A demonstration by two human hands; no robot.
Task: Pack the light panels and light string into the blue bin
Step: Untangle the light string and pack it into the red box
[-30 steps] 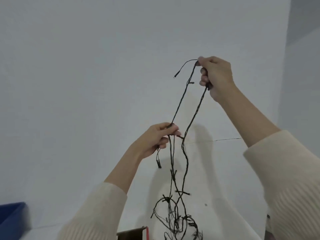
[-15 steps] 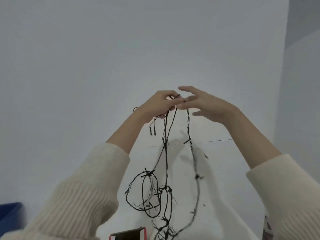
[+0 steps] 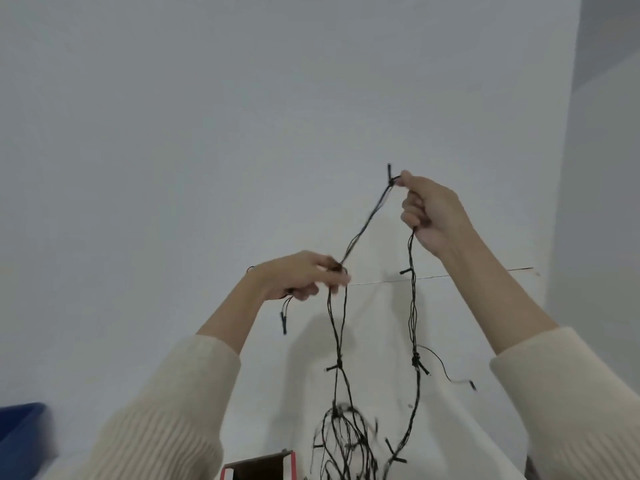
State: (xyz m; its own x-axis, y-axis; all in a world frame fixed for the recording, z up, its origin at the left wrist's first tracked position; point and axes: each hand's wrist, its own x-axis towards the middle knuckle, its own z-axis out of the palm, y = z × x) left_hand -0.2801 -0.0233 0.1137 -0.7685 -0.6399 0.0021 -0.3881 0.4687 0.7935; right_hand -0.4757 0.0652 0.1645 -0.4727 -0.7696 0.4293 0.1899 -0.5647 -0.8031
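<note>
Both hands raised in front of pale wall, cream sleeves pushed back. Light string [image 3: 412, 278] held in air between them. Right hand [image 3: 433, 216] higher, fingers curled round string, thumb and forefinger pinching it at top, one bulb sticking up above pinch. Left hand [image 3: 301, 277] lower, pinching string between thumb and fingertips; short loose end dangles below palm. String runs straight between the hands, then hangs from each into dark tangle at bottom centre. Blue bin [image 3: 20, 427] at lower left edge, well apart from string. Red-edged box [image 3: 263, 467] at bottom edge.
</note>
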